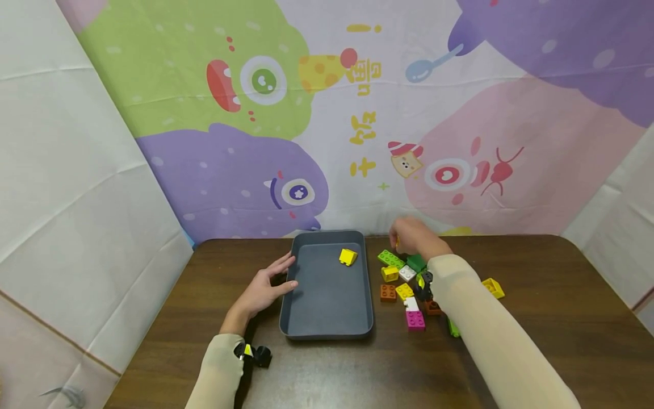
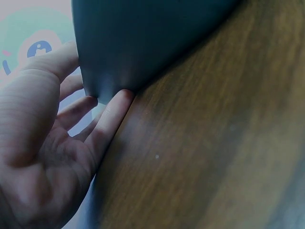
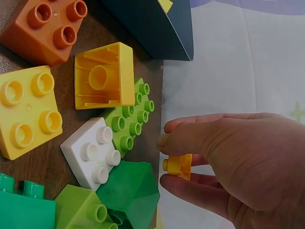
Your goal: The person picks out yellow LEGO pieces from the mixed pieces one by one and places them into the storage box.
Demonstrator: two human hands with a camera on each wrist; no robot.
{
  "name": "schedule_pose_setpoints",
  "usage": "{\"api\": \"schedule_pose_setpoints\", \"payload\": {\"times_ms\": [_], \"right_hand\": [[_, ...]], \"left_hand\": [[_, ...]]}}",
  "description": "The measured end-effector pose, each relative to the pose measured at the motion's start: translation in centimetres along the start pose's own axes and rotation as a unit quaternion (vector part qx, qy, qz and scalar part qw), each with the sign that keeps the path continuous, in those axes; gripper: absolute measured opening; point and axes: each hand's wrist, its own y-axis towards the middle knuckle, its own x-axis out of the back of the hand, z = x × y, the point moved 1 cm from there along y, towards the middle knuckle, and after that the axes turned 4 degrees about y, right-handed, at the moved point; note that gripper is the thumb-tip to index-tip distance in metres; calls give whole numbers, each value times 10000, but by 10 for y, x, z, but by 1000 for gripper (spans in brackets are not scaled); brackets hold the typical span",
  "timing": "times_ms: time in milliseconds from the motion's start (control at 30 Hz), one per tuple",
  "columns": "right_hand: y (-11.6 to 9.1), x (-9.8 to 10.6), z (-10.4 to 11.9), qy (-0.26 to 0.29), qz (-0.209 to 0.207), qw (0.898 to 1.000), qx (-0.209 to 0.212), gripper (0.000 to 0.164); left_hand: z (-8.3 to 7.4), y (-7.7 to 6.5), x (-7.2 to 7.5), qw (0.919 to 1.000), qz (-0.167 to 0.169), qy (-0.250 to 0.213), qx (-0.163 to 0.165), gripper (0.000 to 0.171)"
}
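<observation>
At the far edge of the table my right hand point(image 1: 413, 235) pinches a small yellow-orange toy brick point(image 3: 178, 165) between thumb and fingers. Just nearer lie a light green brick point(image 1: 391, 259), a dark green roof-shaped brick point(image 3: 131, 193), a white brick point(image 3: 90, 153) and an upturned yellow brick point(image 3: 107, 76). My left hand point(image 1: 264, 289) rests at the left side of a dark grey tray point(image 1: 327, 312). Its thumb reaches over the rim, and its fairly straight fingers touch the outer wall. One yellow brick point(image 1: 348, 257) sits inside the tray, toward its far end.
More bricks are scattered right of the tray: an orange-brown one point(image 1: 388, 293), a magenta one point(image 1: 415, 320), and a yellow one point(image 1: 493, 288) beyond the right forearm, which hides part of the pile. A cartoon-printed cloth point(image 1: 357, 199) hangs behind the wooden table point(image 1: 317, 375).
</observation>
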Motion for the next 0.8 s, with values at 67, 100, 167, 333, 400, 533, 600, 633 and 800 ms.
{"api": "schedule_pose_setpoints", "payload": {"times_ms": [67, 100, 167, 333, 400, 533, 600, 633, 800], "right_hand": [[1, 0, 0, -6, -3, 10000, 19, 17], [1, -1, -1, -8, 5, 10000, 39, 17], [8, -5, -8, 3, 8, 10000, 47, 17], [8, -2, 0, -132, 16, 9999, 77, 13], [3, 3, 9, -203, 19, 9997, 113, 12], [13, -3, 3, -242, -24, 9994, 245, 16], [24, -11, -7, -259, -12, 9993, 270, 17], [30, -14, -11, -277, -1, 9993, 250, 17], [44, -26, -22, -268, 72, 9995, 164, 14]], "left_hand": [[4, 2, 0, 10000, 7, 8, 85, 76], [9, 3, -1, 9999, 25, -67, 129, 77], [7, 4, 0, 9997, 87, -157, 191, 77], [20, 9, -1, 9989, 126, -322, 309, 80], [15, 7, 0, 9994, 82, -237, 255, 80], [-27, -3, 2, 9994, 75, -152, 292, 76], [-42, -6, 3, 9992, 120, -174, 347, 74], [-45, -7, 3, 9990, 122, -185, 384, 74], [-50, -8, 3, 9988, 104, -154, 453, 75]]}}
